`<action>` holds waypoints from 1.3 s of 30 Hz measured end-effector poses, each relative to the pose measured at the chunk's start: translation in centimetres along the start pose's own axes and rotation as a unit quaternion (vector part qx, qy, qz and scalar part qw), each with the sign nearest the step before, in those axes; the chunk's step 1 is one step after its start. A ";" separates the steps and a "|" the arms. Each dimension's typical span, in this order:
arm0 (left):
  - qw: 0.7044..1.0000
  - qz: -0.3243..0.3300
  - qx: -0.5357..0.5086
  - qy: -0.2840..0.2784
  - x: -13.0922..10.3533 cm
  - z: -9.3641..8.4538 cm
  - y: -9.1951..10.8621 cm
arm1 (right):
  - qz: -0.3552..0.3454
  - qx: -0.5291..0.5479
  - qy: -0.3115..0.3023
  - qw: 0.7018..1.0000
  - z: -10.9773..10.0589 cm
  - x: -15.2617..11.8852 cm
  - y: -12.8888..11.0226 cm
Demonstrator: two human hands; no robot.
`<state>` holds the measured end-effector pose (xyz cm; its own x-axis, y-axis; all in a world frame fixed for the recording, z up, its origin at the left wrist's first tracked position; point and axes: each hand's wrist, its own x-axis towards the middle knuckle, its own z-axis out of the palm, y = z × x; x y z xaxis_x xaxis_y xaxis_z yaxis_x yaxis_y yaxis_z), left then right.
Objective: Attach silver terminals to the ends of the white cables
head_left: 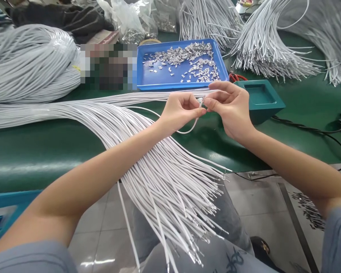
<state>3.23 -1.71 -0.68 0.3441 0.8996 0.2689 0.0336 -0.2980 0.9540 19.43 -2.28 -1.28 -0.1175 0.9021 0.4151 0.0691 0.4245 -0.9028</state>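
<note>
My left hand (182, 110) pinches one white cable (189, 131) close to its end, between thumb and fingers. Right beside it, the thumb and forefinger of my right hand (230, 108) close at the cable's tip, where a small part (200, 101) shows; what exactly the right fingers hold is too small to tell. A thick bundle of white cables (159, 167) runs from the left under my left forearm and hangs over the table edge. Behind my hands, a blue tray (159, 81) holds many small metal pieces (182, 55).
A green box (263, 96) stands beside my right hand, with red-handled pliers (237, 77) behind it. Coiled grey cables (25, 60) lie at the left, more bundles (272, 49) at the back right. Black cords (307, 129) cross the green table (74, 151) at right.
</note>
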 end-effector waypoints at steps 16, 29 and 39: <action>1.000 -0.014 0.001 -0.015 0.0 -0.1 0.0 | -0.078 -0.093 -0.006 0.993 0.3 -0.6 -0.8; 1.000 -0.025 -0.001 -0.012 0.1 -0.3 -0.3 | -0.115 -0.135 0.045 0.983 0.1 -0.4 -0.5; 1.000 -0.023 -0.001 -0.018 0.0 -0.1 0.2 | -0.067 -0.072 0.029 0.995 0.4 -0.3 -0.8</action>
<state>3.19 -1.72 -0.47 0.3752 0.9007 0.2192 0.0489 -0.2553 0.9656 19.01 -2.89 -0.72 -0.0783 0.8374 0.5409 0.1980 0.5449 -0.8148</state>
